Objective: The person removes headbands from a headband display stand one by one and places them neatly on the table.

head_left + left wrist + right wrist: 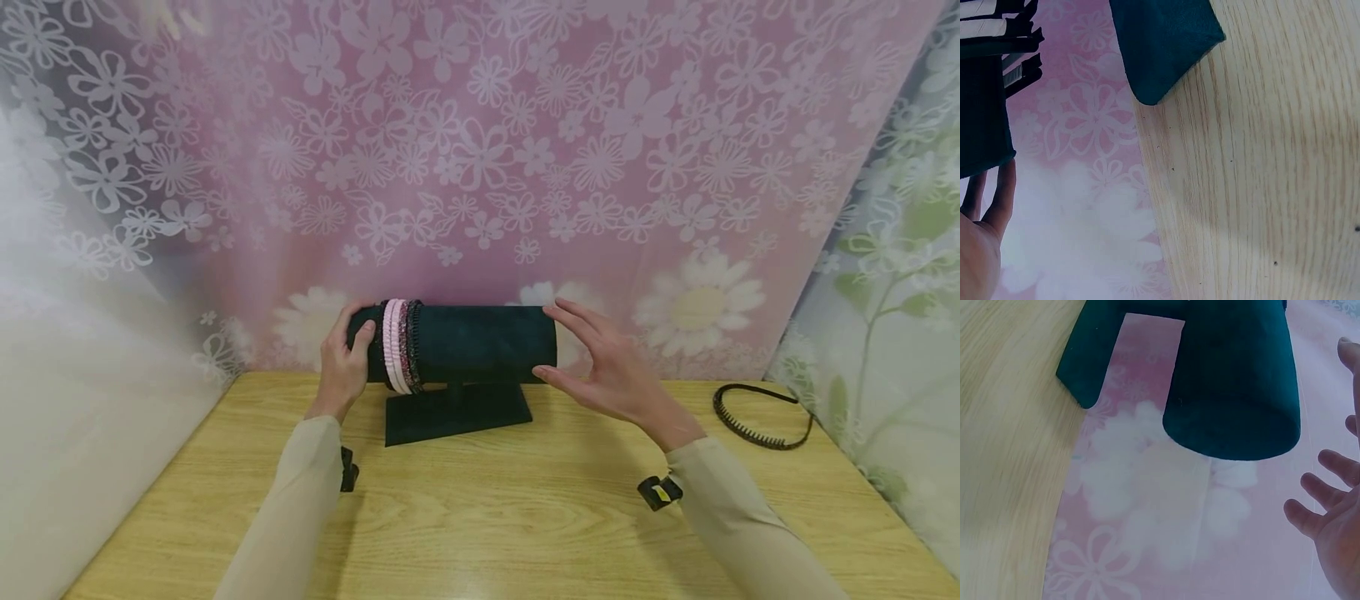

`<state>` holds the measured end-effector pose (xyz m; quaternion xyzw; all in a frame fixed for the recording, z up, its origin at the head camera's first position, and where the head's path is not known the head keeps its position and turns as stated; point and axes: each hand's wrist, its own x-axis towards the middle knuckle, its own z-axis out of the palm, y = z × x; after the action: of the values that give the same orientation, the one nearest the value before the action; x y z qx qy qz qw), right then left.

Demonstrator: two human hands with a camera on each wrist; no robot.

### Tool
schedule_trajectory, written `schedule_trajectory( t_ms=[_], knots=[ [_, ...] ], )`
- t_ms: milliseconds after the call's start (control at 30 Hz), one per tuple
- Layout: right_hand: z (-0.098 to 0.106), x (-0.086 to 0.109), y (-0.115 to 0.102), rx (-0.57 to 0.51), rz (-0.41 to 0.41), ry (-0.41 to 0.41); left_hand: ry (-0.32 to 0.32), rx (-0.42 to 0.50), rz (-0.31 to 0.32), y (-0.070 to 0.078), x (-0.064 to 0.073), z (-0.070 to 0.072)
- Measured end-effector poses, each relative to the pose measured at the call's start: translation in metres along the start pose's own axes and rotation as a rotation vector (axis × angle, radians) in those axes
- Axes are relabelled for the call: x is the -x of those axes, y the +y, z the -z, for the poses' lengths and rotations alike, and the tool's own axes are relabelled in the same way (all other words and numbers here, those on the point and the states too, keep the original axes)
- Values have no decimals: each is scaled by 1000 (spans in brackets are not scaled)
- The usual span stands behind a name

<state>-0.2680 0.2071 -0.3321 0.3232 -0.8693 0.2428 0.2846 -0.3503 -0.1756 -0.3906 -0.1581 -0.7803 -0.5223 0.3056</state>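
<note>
My left hand [342, 358] is clamped on the left edge of one dark roll stand [487, 343], near the back of one table [487, 517]. Headbands [397, 346] circle it there, too overlapped for me to count. My right hand [611, 373], fingers apart, leaves a gap beyond the right edge. Farther right lies one toothed headband [750, 436].

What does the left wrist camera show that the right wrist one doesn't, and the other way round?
Only the left wrist view: the left hand at one end of the dark roll, and pale bands.
Only the right wrist view: the right hand, near the roll's other end.
Both: the roll, its base, the wooden table and the flowered backdrop.
</note>
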Motion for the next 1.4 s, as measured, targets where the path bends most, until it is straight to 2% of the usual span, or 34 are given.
schedule_trajectory(
  t_ms=[600, 1033, 1400],
  knots=[
    [-13, -29, -11, -36, 3, -35, 7, -3, 16, -2, 1, 0],
    [-19, -45, -17, -35, -34, -82, 8, 1, -1, -2, 0, -1],
    [-30, -60, -24, -66, -4, -89, 7, 5, 3, -1, 1, -1]
  ],
)
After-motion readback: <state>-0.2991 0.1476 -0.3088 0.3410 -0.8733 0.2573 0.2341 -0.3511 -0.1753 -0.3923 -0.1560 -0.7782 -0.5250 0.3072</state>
